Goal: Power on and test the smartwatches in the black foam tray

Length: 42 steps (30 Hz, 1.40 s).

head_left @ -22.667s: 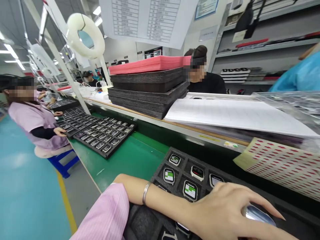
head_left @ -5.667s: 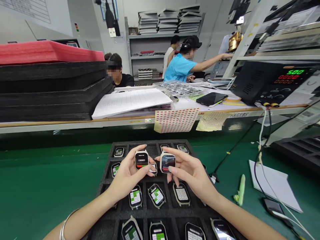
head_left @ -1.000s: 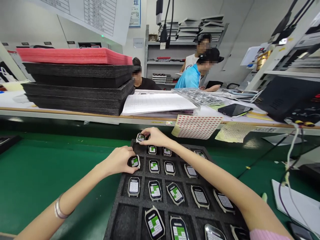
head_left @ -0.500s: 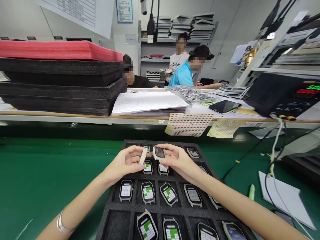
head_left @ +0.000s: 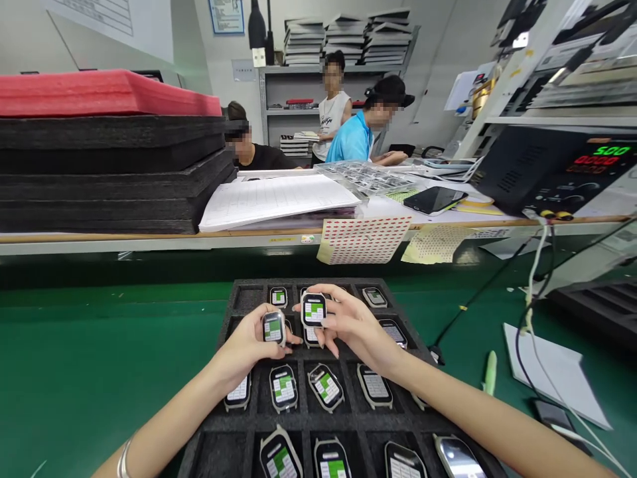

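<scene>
A black foam tray (head_left: 233,311) with square pockets lies on the green belt in front of me. Several strapless smartwatch bodies with lit green-and-white screens sit in its pockets. My left hand (head_left: 243,348) is closed on one watch body (head_left: 273,327), screen towards me, above the tray's middle. My right hand (head_left: 355,328) is closed on a second watch body (head_left: 314,310), held just right of and slightly higher than the first. The two watches are side by side, nearly touching.
A stack of black foam trays (head_left: 109,179) topped by red foam stands at the back left, beside a paper sheet (head_left: 273,199). Red-dot sticker sheets (head_left: 365,239) hang off the shelf edge. A power supply (head_left: 557,172), cables, a green pen (head_left: 490,373) and paper lie right. Three people work behind.
Both hands came back from the tray's far pockets towards me. The two watch bodies have been turned so their lit screens face me.
</scene>
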Each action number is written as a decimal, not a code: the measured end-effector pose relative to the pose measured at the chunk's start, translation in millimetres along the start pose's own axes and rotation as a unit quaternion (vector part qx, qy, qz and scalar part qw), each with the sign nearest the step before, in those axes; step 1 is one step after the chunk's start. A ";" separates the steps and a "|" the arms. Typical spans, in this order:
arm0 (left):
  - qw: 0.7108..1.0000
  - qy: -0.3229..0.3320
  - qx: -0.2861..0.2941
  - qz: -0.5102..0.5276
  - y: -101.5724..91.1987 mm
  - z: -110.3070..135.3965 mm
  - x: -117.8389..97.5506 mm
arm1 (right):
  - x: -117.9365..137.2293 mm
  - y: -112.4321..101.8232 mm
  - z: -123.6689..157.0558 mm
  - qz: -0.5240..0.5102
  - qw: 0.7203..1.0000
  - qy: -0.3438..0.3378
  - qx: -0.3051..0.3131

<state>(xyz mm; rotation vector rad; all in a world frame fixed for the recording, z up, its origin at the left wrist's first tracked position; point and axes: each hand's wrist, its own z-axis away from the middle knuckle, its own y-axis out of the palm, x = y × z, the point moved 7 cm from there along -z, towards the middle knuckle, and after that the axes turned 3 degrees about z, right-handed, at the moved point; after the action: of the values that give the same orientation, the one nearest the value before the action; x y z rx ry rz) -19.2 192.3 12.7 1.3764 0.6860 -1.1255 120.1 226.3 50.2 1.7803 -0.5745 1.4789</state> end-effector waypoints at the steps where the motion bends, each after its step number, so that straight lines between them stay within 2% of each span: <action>1: 1.000 -0.010 0.004 0.006 0.7 0.8 3.4 | -0.4 -1.9 0.5 0.018 1.000 -0.005 -0.017; 5: 0.999 -0.029 0.017 0.019 3.5 5.3 9.1 | 1.9 -5.7 5.5 0.108 0.990 -0.034 -0.081; 9: 0.998 -0.035 0.023 0.039 5.8 8.2 10.6 | 4.7 -5.5 10.7 0.140 0.984 -0.043 -0.104; 12: 0.999 -0.001 0.006 0.035 4.0 9.1 8.6 | 6.9 -3.8 12.7 0.122 0.987 -0.051 -0.093; 15: 0.998 0.062 0.004 -0.015 4.6 10.8 2.9 | 8.6 -0.9 14.6 0.113 0.989 -0.058 -0.078; 18: 0.994 0.095 0.012 -0.058 7.3 13.3 -1.2 | 8.6 1.0 16.9 0.117 0.989 -0.061 -0.070; 25: 0.991 0.100 0.021 -0.081 9.2 16.4 -3.2 | 4.6 2.0 18.4 0.116 0.991 -0.057 -0.047; 32: 0.993 0.115 0.024 0.024 5.6 18.1 -0.6 | 2.9 6.5 19.8 0.107 0.992 -0.042 -0.046; 37: 0.994 0.099 0.012 0.037 8.6 19.9 -1.0 | 7.5 11.6 20.9 0.141 0.987 -0.037 -0.065; 39: 0.993 0.106 0.022 0.041 12.3 21.6 -3.2 | 16.7 20.5 27.1 0.128 0.990 -0.044 -0.044; 42: 0.993 0.107 0.031 0.040 16.2 24.4 -3.9 | 35.1 45.6 50.1 0.077 0.994 -0.060 0.056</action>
<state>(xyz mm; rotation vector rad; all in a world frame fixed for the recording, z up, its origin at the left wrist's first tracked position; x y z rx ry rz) -11.5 167.0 26.1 1.5796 0.7476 -0.9513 126.6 163.2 92.6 1.9607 -0.7165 1.5409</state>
